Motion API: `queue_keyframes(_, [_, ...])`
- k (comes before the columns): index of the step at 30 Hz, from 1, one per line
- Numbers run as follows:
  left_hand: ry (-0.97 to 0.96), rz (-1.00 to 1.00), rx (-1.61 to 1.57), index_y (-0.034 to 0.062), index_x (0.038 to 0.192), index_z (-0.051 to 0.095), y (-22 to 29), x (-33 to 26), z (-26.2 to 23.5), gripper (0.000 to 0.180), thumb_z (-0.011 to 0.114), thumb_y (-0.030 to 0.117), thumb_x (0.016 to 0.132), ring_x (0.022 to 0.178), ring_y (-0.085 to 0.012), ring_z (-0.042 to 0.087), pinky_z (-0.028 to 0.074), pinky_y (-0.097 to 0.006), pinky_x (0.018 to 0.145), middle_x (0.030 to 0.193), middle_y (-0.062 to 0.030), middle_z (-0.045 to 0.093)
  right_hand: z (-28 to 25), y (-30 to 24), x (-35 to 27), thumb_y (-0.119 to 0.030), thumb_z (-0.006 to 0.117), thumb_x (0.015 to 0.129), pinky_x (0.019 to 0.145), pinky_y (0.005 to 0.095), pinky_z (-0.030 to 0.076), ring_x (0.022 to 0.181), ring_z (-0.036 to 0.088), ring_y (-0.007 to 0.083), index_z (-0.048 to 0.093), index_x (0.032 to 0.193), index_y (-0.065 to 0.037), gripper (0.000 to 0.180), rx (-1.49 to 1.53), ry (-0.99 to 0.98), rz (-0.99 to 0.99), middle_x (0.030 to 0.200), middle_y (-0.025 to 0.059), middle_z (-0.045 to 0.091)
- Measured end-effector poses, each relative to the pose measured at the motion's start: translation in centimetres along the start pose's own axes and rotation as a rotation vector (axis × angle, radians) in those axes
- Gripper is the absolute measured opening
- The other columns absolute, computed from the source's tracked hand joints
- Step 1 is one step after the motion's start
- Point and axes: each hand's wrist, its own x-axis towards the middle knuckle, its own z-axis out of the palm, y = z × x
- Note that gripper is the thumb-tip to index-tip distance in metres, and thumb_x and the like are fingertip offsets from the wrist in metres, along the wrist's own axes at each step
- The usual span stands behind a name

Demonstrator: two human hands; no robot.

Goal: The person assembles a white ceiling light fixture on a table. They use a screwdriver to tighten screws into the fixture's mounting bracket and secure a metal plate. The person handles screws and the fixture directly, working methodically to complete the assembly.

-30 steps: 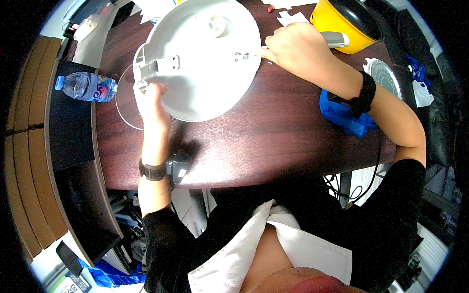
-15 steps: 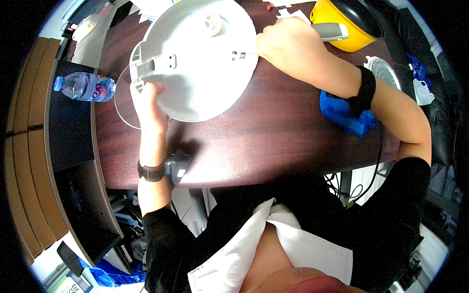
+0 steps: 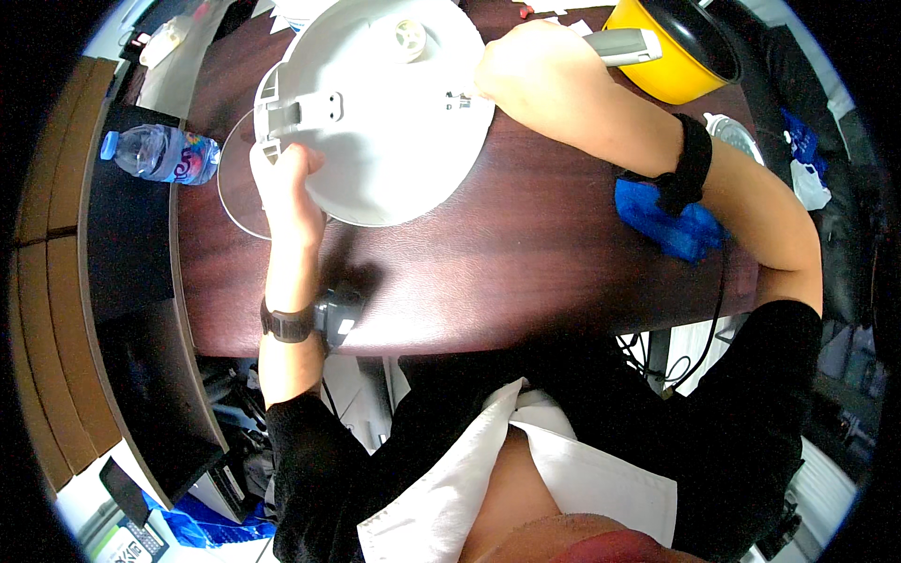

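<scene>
Tilted up at the far side of the table is a round white plastic cover (image 3: 404,150), dish-shaped, with a small round fitting and a bracket-like part on its left rim. My left hand (image 3: 286,188) is closed round that left rim, thumb over the inner face. At the opposite rim, my right hand (image 3: 540,75) is curled closed on the cover's edge; its fingertips are mostly hidden. A clear round disc (image 3: 235,183) shows behind the cover, beside my left hand. Just past my right hand lies the grey handle (image 3: 621,47) of a yellow pot (image 3: 657,66).
A water bottle (image 3: 164,155) lies on its side at the left. Blue cloth (image 3: 666,220) rests under my right forearm, near a white perforated piece (image 3: 737,136). A dark object (image 3: 338,314) sits by my left wrist. Cables hang below the table edge (image 3: 526,352).
The view has shifted slightly. My right hand has moved a little left along the cover's right edge. My left hand keeps its hold on the other rim.
</scene>
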Motion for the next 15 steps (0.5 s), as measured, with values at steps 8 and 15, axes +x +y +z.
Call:
queue_keyframes(8, [0.058,0.079,0.106,-0.0015,0.083,0.051,-1.3,0.3,-0.9,0.019,0.046,0.008,0.067,0.075,-0.0136,0.045,0.037,-0.027,0.071,0.08,-0.007,0.049,-0.6,0.5,0.4,-0.032,0.052,0.079,0.05,0.0322,0.046,0.052,0.058,0.024,0.062,0.065,-0.003,0.034,0.089,-0.244,0.076,0.057,0.0129,0.057])
queue_keyframes(15, [-0.012,0.137,0.165,-0.0013,0.072,0.052,0.2,0.1,0.0,0.012,0.046,0.006,0.065,0.063,-0.0124,0.045,0.037,-0.024,0.061,0.068,-0.0042,0.05,3.3,1.5,-0.1,-0.037,0.048,0.081,0.047,0.0328,0.046,0.048,0.056,0.0259,0.06,0.066,0.001,0.043,0.421,-0.442,0.309,0.052,0.0169,0.053])
